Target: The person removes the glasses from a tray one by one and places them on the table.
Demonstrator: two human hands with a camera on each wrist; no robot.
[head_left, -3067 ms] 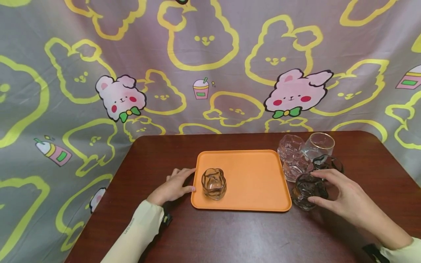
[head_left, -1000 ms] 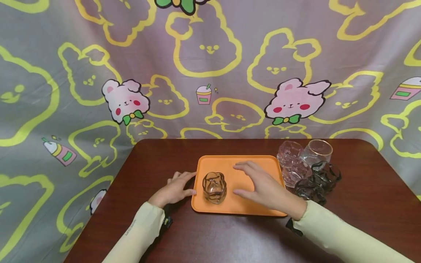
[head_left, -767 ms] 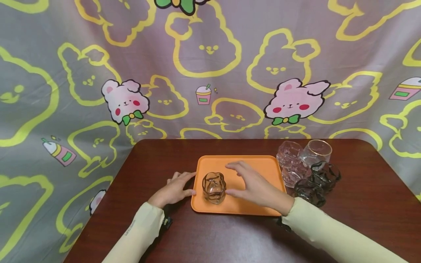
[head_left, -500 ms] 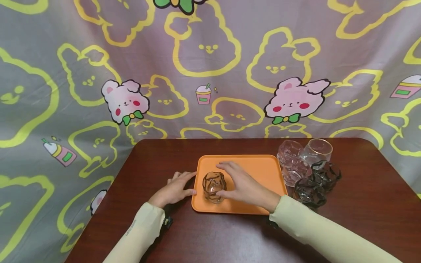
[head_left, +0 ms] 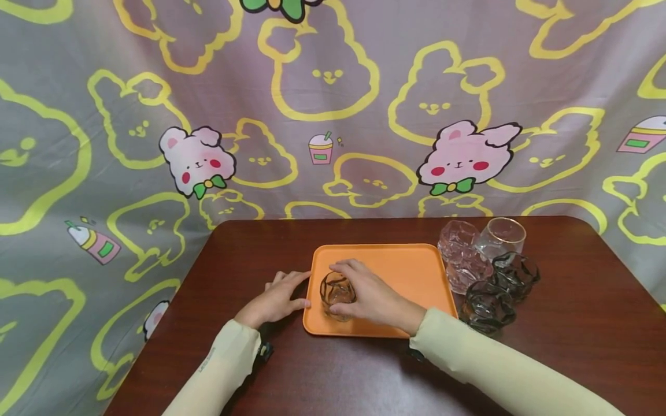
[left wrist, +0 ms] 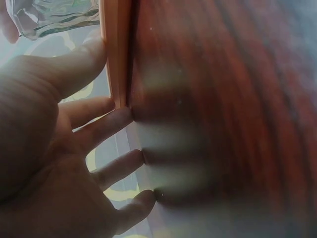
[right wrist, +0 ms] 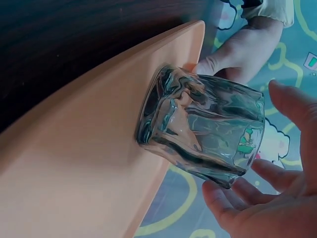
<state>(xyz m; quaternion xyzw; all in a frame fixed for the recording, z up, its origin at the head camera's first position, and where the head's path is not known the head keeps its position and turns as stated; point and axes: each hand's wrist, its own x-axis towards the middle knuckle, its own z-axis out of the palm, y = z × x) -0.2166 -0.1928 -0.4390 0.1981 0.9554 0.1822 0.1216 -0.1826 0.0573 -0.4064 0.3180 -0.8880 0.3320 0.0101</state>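
Note:
A smoky, wavy-sided drinking glass stands upright at the left of an orange tray. My right hand is around its upper part, thumb toward the near side and fingers on the far side. In the right wrist view, a small gap shows between the thumb and the glass's rim, while the fingers are close beside the glass; whether they touch it is hard to tell. My left hand rests at the tray's left edge, its fingers spread and the thumb touching the rim.
Right of the tray several other glasses are grouped close together: two pink ones, a clear gold-rimmed one and two dark ones. All stand on a dark red-brown table, with a patterned curtain behind it.
My right hand has left the dark glass on the right and crossed leftward over the tray to the smoky glass. My left hand has stayed at the tray's edge.

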